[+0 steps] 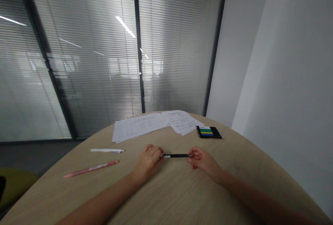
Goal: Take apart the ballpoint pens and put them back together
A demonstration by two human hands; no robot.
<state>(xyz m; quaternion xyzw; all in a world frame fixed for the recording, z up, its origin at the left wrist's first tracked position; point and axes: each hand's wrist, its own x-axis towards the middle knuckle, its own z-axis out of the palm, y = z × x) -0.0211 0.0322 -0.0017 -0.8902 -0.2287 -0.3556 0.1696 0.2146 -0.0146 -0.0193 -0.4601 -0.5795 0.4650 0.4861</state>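
Note:
A slim black pen (177,155) lies level just above the wood-grain table (177,197), its ends held between my two hands. My left hand (148,162) curls around the end with a white section, and my right hand (203,164) pinches the opposite tip. Part of each pen end is hidden by my fingers. To the left of my left hand lie a pink pen (91,168) and a white pen (107,150).
Printed paper sheets (140,126) lie at the table's far edge, beside a black-cased pack of coloured markers (209,132). The curved table edge runs around the far side. Beyond stand a glass wall with blinds (99,61) and a white wall (283,61). An olive seat (15,186) shows at lower left.

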